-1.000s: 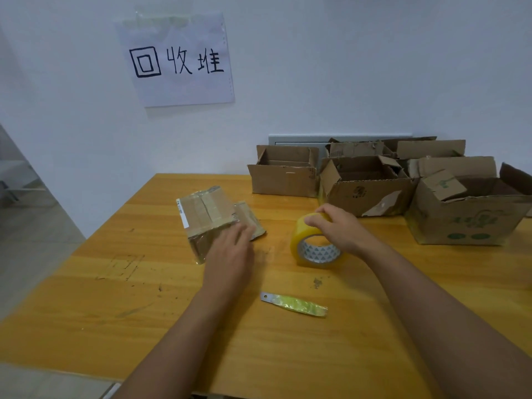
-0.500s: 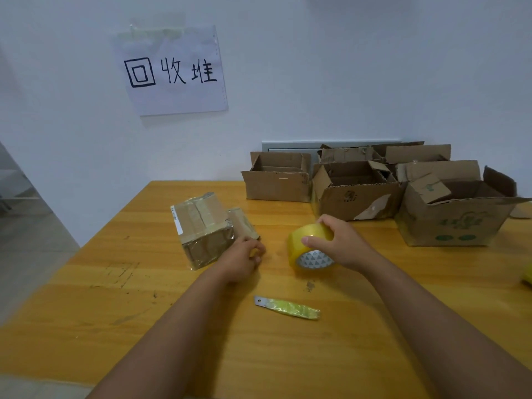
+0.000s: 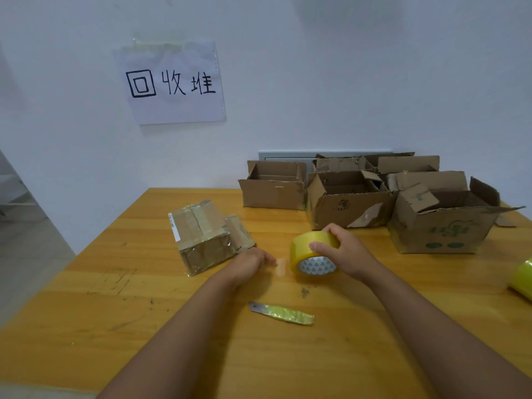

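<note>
A yellow tape roll (image 3: 305, 246) stands on edge on the wooden table (image 3: 121, 326); my right hand (image 3: 349, 254) grips it from above with curled fingers. Just left of it, my left hand (image 3: 249, 264) pinches the free end of a short clear tape strip (image 3: 279, 267) that runs from the roll. A small cardboard box (image 3: 201, 234) wrapped in clear tape lies tilted right behind my left hand, one flap sticking out to the right.
A cutter blade with a yellow-wrapped handle (image 3: 283, 313) lies near the front. Several open cartons (image 3: 348, 203) crowd the back right by the wall. A second yellow roll (image 3: 522, 279) shows at the right edge. A paper sign (image 3: 172, 84) hangs on the wall.
My left hand has left the taped box and come to the roll, taking the tape's end. My right hand has turned the roll slightly and still grips it.
</note>
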`<state>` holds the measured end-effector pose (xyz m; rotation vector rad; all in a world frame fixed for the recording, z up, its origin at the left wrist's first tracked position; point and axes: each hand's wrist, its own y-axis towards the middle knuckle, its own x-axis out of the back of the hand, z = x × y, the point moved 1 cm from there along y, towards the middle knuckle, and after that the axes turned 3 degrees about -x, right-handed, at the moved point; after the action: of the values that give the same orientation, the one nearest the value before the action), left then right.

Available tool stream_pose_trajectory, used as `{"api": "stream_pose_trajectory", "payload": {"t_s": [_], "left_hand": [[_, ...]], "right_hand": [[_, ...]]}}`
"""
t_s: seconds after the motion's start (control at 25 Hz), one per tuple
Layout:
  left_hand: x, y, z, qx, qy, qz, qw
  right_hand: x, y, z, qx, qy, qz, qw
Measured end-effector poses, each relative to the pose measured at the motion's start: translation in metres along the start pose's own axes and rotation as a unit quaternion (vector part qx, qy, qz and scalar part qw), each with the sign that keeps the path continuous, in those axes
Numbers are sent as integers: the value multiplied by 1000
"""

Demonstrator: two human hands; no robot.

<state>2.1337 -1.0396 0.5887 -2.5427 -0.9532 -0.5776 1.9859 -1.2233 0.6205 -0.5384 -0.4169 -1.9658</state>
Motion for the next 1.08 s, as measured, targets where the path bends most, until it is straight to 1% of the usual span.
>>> {"api": "stream_pose_trajectory", "payload": {"t_s": [0.08,0.12,0.2,0.28,0.36,0.4,0.56,0.68,0.84,0.88,1.0,1.08], "left_hand": [[-1,0,-3,-4,-6,-2,1000],[-2,1,-5,-17,7,4,1000],[-6,7,-7,-45,71,28,996],[-11,16,-8,-48,139,59,987],[-13,22,-8,-44,173,73,981],[-13,23,-7,-47,173,71,981],[-6,12,-5,-77,147,33,986],[2,-3,2,-96,167,-1,981],[33,-34,-10,-164,193,-123,959],[45,-43,-16,-166,204,-131,956],[76,-67,-21,-150,225,-110,956],[95,-79,-15,-133,229,-105,958]], "right_hand": [[-1,1,-1,-2,-2,3,1000],[0,1,-1,-1,-5,4,1000],[0,0,0,4,-8,5,1000],[-1,-1,0,8,-6,8,1000],[-1,-3,0,15,-7,11,1000],[-2,-5,0,19,-7,13,1000],[1,-4,-3,16,8,-2,1000],[4,-1,-1,5,-4,-3,1000],[9,6,28,37,-13,7,999],[9,10,39,51,-20,10,998],[0,20,73,102,-70,33,992],[-10,26,91,132,-81,51,987]]}}
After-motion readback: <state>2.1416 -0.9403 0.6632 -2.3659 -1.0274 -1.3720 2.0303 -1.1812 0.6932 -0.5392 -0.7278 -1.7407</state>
